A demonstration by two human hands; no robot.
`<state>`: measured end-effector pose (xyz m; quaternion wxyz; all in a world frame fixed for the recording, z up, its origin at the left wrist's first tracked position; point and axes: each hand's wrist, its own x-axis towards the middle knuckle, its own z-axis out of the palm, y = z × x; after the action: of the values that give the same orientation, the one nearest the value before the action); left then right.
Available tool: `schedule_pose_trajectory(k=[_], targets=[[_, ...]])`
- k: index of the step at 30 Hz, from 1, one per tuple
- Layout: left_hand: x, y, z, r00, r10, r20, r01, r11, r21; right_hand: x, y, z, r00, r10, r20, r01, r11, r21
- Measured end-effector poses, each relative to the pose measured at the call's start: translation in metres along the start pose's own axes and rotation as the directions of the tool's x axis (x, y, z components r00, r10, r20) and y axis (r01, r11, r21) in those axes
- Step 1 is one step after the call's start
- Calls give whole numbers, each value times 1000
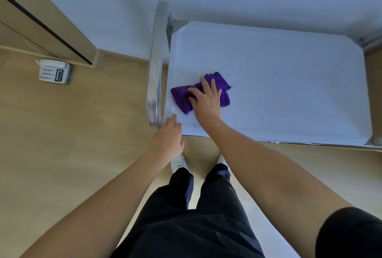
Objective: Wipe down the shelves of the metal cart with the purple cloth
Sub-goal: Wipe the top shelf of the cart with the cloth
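Right hand [206, 97] — fingers spread — is pressing purple cloth [179, 95] on top shelf [289, 82], near-left; left hand [168, 133], fingers together, is touching its corner; other shelves seemingly pending.

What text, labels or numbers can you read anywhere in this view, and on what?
No text is legible in this view.
On the telephone on the floor: keypad markings and a dark display, too small and blurred to read.
On the top shelf of the cart: only faint small marks, no words.
On the purple cloth: no label showing.
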<state>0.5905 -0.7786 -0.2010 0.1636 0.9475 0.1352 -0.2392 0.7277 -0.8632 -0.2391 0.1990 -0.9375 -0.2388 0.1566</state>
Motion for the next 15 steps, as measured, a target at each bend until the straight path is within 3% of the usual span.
schedule_pose_trajectory(k=[10, 15], targets=[[-10, 13, 15, 1000, -9, 0, 9, 1000, 4, -93, 29, 9, 1000, -18, -11, 18, 999, -50], [-14, 7, 17, 1000, 15, -13, -15, 1000, -14, -54, 14, 13, 1000, -17, -13, 16, 999, -39]])
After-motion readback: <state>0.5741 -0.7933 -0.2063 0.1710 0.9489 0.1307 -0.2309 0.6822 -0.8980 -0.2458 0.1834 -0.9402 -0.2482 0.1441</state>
